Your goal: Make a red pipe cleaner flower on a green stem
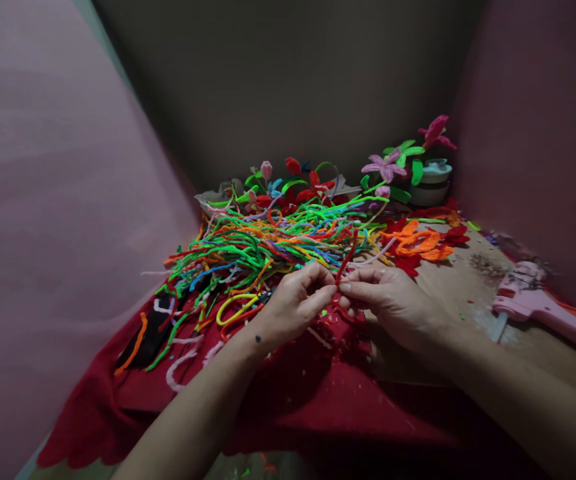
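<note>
A red pipe cleaner (349, 257) stands up between my two hands, its lower part hidden by the fingers. My left hand (304, 297) pinches it from the left side. From the right, the thumb and fingertips of my right hand (381, 293) close on the same pipe cleaner, almost touching the left fingertips. Just beyond the hands lies a large tangled heap of pipe cleaners (268, 240) in green, orange, red, blue and other colours. Scissors with yellow handles (235, 308) lie beside my left wrist, partly covered by it.
A pink glue gun (543, 303) rests on a cardboard sheet (448, 300) at the right. Orange looped petals (418, 241) lie near the heap. Fuzzy flowers (385, 165) and a pale round container (431, 183) stand behind. A red cloth (318, 400) covers the table; pink sheets hang at both sides.
</note>
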`<state>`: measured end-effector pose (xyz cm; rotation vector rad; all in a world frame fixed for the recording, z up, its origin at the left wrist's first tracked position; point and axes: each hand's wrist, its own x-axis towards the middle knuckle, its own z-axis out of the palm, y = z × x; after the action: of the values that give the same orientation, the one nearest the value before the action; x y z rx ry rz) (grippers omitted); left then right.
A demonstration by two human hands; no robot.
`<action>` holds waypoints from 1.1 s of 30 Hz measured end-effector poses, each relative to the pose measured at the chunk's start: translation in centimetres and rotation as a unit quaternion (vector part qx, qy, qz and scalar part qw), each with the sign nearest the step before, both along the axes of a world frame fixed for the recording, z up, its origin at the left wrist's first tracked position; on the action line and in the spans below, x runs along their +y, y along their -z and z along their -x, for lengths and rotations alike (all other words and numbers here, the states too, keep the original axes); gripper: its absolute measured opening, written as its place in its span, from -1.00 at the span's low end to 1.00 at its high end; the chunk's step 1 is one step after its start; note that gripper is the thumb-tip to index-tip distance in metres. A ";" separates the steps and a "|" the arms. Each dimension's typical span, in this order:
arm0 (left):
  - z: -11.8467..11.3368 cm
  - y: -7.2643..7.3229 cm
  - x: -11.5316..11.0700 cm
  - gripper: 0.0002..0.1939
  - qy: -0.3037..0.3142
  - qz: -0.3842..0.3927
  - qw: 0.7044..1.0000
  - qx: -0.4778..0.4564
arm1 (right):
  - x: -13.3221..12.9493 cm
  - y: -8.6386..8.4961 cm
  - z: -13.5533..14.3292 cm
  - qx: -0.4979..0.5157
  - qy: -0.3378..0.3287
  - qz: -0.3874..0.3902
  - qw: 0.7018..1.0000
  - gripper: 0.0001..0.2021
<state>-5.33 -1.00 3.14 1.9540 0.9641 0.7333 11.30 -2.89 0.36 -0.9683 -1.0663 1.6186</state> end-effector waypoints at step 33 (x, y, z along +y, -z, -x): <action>-0.1 -0.2 -0.3 -0.84 0.000 -0.103 0.992 0.077 | -0.9 -1.2 -0.6 -0.465 0.171 -0.540 0.681 -0.82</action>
<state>-5.24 -1.27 3.37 2.2174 1.0121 0.7141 11.87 -3.74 1.56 -0.9856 -1.9894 -0.1212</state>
